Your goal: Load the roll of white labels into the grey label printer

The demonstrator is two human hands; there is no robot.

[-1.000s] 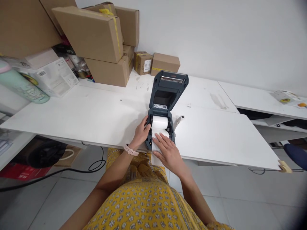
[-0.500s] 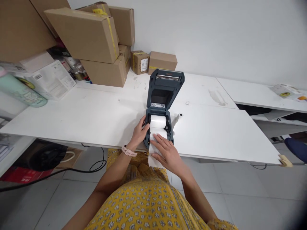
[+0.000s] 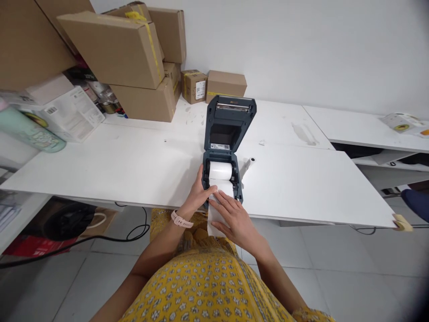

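Observation:
A dark grey label printer (image 3: pixel 238 172) stands at the table's front edge with its lid raised. Inside it sits a white paper roll (image 3: pixel 220 171), and a strip of paper (image 3: pixel 214 220) from it hangs forward over the edge. My left hand (image 3: pixel 197 193) grips the printer's left side, its thumb on the strip; some fingers are hidden behind the casing. My right hand (image 3: pixel 234 220) lies on the strip with fingers stretched out, close to the left thumb. Right of the printer lies a narrow white roll with a dark core (image 3: pixel 248 170).
Cardboard boxes (image 3: pixel 140 103) are stacked at the back left, with two smaller boxes (image 3: pixel 226 83) beside them by the wall. At far left are a mint-green bottle (image 3: pixel 36 132) and a white carton (image 3: pixel 72 116). Another small carton (image 3: pixel 404 124) stands far right. A black cable (image 3: pixel 100 238) runs below the table.
My left thumb has moved from the printer's left rim rightward onto the paper strip, near my right fingertips. My right hand stays on the strip, almost unmoved.

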